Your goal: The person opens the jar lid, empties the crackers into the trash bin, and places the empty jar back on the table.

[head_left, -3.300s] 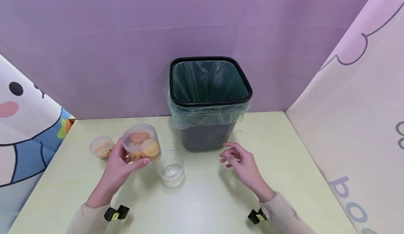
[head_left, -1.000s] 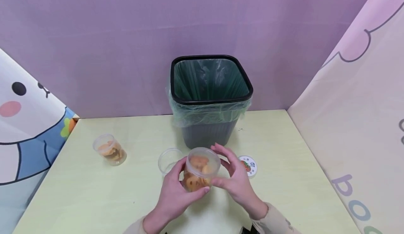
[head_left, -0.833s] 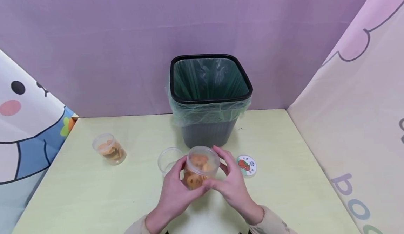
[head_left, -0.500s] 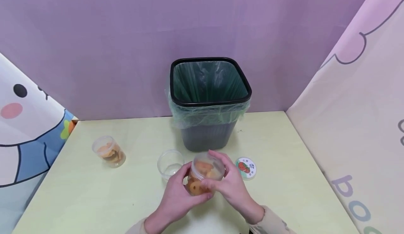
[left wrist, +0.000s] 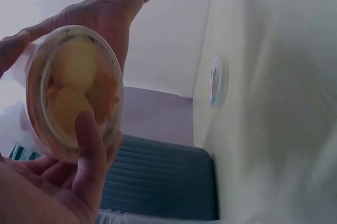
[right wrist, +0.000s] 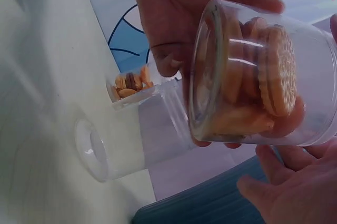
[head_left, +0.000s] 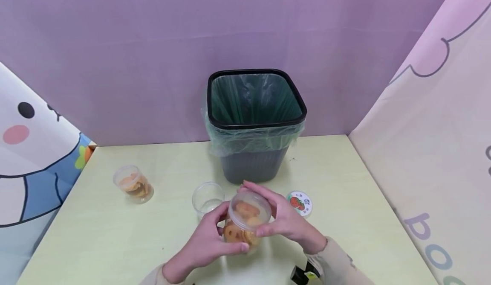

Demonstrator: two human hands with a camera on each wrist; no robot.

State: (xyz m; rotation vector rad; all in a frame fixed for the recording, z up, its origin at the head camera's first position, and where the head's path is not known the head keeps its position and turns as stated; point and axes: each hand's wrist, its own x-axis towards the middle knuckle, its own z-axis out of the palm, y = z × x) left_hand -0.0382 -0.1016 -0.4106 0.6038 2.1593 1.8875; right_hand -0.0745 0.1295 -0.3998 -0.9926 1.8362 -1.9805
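A clear cookie jar [head_left: 245, 223] with a frosted top is held tilted above the middle of the table. My left hand [head_left: 205, 240] grips its lower side, thumb along the front. My right hand [head_left: 285, 219] holds the jar's lid [head_left: 251, 208] round the edge, thumb in front and fingers behind. Through the wall in the right wrist view, round sandwich cookies [right wrist: 276, 71] show. The left wrist view looks onto the jar's base [left wrist: 76, 92]. Just behind my left hand, a clear jar [head_left: 207, 197] without cookies stands uncovered.
A second jar with cookies [head_left: 134, 187] stands at the left. A round lid with a tomato print [head_left: 300, 204] lies right of my right hand. Behind the hands, a grey bin [head_left: 251, 163] with a green liner stands against the purple backdrop [head_left: 153, 63].
Since the oldest frame, the cookie jar has moved from the left to the middle, and my right hand has come onto it. Lately the right fingers have shifted round the lid; the jar dropped slightly.
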